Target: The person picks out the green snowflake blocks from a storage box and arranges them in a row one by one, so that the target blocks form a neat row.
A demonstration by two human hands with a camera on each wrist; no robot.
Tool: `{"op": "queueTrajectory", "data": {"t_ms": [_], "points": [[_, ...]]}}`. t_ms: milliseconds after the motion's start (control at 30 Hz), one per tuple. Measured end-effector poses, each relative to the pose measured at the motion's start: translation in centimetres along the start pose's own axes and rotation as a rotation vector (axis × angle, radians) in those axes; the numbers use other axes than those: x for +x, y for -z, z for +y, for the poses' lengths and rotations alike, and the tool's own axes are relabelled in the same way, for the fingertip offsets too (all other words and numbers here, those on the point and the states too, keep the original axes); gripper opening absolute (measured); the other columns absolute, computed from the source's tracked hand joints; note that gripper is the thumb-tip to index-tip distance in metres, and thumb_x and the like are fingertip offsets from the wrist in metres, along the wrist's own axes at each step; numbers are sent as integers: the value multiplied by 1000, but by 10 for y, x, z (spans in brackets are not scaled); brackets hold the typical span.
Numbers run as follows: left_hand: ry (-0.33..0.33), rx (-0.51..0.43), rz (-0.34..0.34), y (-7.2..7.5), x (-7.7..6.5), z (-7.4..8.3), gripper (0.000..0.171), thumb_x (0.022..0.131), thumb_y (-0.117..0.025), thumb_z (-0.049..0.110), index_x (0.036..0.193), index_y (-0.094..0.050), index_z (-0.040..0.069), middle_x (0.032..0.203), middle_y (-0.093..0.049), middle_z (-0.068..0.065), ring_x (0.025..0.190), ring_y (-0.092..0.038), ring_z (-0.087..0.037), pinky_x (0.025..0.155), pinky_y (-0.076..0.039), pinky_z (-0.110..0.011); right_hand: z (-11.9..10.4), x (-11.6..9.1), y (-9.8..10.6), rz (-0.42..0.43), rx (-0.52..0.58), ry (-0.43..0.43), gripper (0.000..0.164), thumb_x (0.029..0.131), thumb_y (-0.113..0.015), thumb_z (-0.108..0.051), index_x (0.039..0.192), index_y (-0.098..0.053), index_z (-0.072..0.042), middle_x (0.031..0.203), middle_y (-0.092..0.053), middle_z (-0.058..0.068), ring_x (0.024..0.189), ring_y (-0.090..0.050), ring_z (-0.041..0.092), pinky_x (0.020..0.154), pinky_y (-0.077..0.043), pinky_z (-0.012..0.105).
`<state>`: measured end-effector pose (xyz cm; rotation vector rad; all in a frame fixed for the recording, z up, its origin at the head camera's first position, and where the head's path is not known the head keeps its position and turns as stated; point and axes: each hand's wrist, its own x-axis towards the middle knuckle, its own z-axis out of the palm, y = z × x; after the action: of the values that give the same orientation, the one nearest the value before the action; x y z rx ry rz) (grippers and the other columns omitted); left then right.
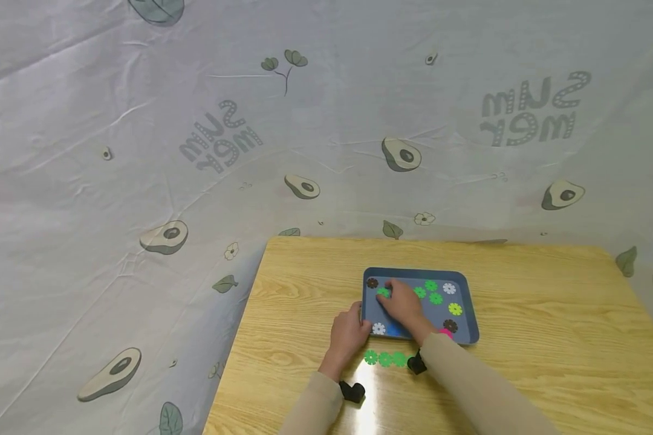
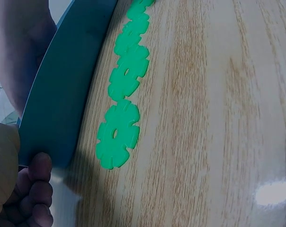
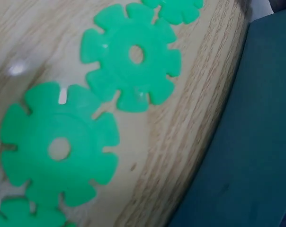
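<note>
A blue-grey tray (image 1: 419, 273) holds notched flower-shaped plastic discs in green, white, brown, yellow and pink. My left hand (image 1: 348, 331) grips its near left corner; in the left wrist view, curled fingertips (image 2: 40, 191) show at the tray's wall (image 2: 62, 90). Inside the tray, my right hand (image 1: 405, 305) reaches to the left part, thumb and index finger apart at a green disc (image 1: 383, 292). Whether they touch it is too small to tell. In front of the tray, a row of green discs (image 1: 384, 359) lies on the table, set edge to edge.
The wooden table (image 1: 549, 314) extends to both sides of the tray. Behind and to the left hangs a pale printed sheet (image 1: 337, 121). Inside the tray, more green discs (image 1: 436, 298) and a yellow disc (image 1: 454, 309) lie right of my right hand.
</note>
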<state>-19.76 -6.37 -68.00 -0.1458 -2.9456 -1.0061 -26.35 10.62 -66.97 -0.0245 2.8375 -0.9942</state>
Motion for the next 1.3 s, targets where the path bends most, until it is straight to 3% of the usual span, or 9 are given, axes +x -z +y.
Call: {"op": "queueTrajectory", "data": {"t_ms": [233, 400, 633, 767, 1000, 1300], "points": [[-18, -16, -2, 0, -1, 0, 50, 87, -66, 13, 136, -65, 2, 57, -50, 3, 48, -37, -11, 47, -31, -28, 0, 8, -5, -17, -69, -36, 43, 95, -72, -28, 126, -66, 1, 123, -67, 23, 113, -63, 39, 92, -50, 55], [-24, -2, 5, 0, -1, -1, 49, 88, -67, 13, 135, -65, 2, 61, -55, 0, 50, -39, -12, 48, -34, -29, -1, 7, -2, -24, -45, -34, 40, 93, -74, -23, 122, -66, 3, 120, -66, 22, 112, -63, 38, 94, -49, 54], [-37, 18, 27, 0, 0, -1, 49, 87, -68, 14, 134, -66, 3, 69, -65, -7, 52, -44, -15, 49, -38, -32, 0, 0, 4, 28, 74, 22, 26, 93, -72, -13, 116, -65, -2, 90, -64, 10, 79, -59, 25, 73, -48, 44], [-32, 24, 8, -2, 0, -2, 49, 88, -67, 15, 135, -65, 3, 66, -63, -4, 50, -42, -13, 48, -37, -29, 2, -6, 9, 58, 130, 55, 23, 93, -72, -11, 114, -66, -2, 84, -60, 6, 73, -54, 22, 67, -44, 40], [-44, 18, 21, -2, 0, -2, 48, 87, -68, 15, 134, -65, 1, 69, -65, -6, 51, -43, -13, 49, -38, -30, 5, -26, 25, 87, 211, 106, 23, 95, -71, -11, 116, -68, -3, 94, -67, 8, 81, -62, 22, 75, -50, 44], [-49, 21, 35, -4, -2, -2, 47, 88, -67, 13, 134, -66, 2, 64, -62, -4, 46, -38, -12, 45, -32, -29, 13, -69, 52, 112, 238, 115, 23, 98, -69, -14, 120, -69, -4, 96, -66, 4, 80, -59, 18, 71, -47, 38]]}}
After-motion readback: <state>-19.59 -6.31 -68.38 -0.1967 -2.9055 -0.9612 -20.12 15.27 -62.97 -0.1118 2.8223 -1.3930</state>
